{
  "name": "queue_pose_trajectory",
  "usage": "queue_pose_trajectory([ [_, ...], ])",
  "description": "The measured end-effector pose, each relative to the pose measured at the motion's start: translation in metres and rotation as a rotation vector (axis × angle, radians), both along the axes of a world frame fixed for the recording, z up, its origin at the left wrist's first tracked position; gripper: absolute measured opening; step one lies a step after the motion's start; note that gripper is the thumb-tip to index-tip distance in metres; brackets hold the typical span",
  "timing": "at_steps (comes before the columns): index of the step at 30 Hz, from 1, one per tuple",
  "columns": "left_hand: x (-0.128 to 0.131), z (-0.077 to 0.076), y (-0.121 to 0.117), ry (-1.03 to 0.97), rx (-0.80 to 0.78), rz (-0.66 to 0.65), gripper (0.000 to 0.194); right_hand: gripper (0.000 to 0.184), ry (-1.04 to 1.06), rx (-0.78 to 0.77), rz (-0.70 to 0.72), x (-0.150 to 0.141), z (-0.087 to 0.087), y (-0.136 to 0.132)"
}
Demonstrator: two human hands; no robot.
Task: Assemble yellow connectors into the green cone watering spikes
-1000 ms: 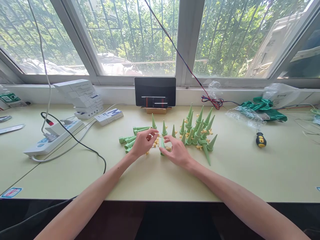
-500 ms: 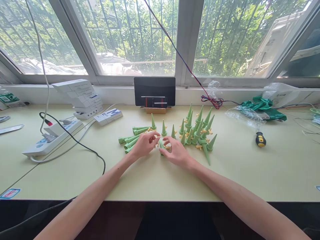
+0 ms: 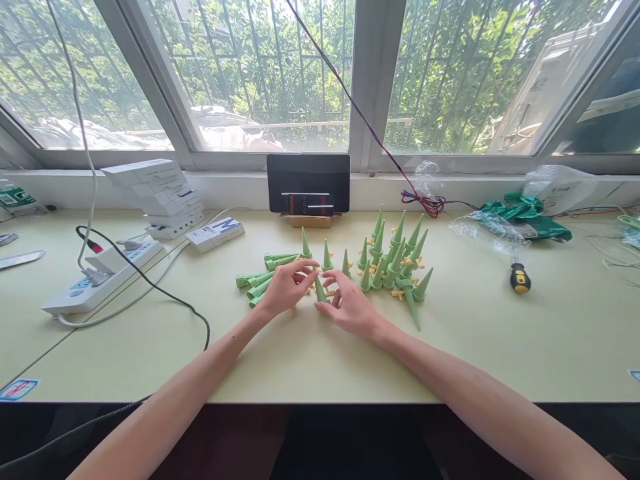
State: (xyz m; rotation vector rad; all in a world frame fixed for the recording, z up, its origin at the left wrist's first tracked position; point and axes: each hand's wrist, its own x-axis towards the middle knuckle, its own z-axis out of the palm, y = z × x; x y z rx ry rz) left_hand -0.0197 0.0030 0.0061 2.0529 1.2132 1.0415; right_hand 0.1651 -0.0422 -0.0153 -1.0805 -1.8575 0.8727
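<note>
Near the middle of the table, a green plastic cone spike (image 3: 320, 291) is between my two hands. My right hand (image 3: 353, 308) curls around it from the right, its thumb against the wide lower end. To the left, my left hand (image 3: 289, 288) has thumb and fingertips pressed together above the spike; whatever they pinch is too small to make out. Several green tubes (image 3: 260, 285) lie beside and partly behind my left hand. Single green spikes stand just beyond my hands, one of them a cone (image 3: 327, 257) with its point up.
Right of my hands stands a cluster of green spikes (image 3: 395, 257) with small yellow valves. A screwdriver (image 3: 521, 279) lies farther right, near plastic wrapping. A tablet (image 3: 309, 177) leans at the back. At left are a power strip (image 3: 103, 277), stacked white boxes (image 3: 165, 197) and a black cable (image 3: 165, 290).
The spike between my hands has shifted slightly left and its tip leans left now. My right hand's fingers and thumb have moved a little left with it. My left hand stays pinched.
</note>
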Motion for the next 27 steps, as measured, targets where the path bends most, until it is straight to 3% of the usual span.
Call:
queue_pose_trajectory([
  [5,0.000,0.000,-0.003,-0.074,0.101,-0.060,0.026,0.054,0.036,0.031,-0.007,-0.001,0.002,0.000],
  [10,0.006,0.002,-0.011,-0.059,0.272,-0.132,0.022,0.027,0.067,0.084,-0.062,-0.001,0.005,0.000],
  [14,0.009,0.002,-0.015,-0.083,0.277,-0.188,0.028,0.010,0.047,0.173,-0.102,-0.001,0.007,-0.001],
  [22,0.004,0.000,-0.006,-0.072,0.309,-0.016,0.022,0.012,0.075,0.194,-0.143,-0.001,0.008,-0.002],
  [27,0.003,0.000,-0.005,-0.033,0.324,0.008,0.023,0.012,0.072,0.208,-0.155,0.000,0.010,-0.003],
])
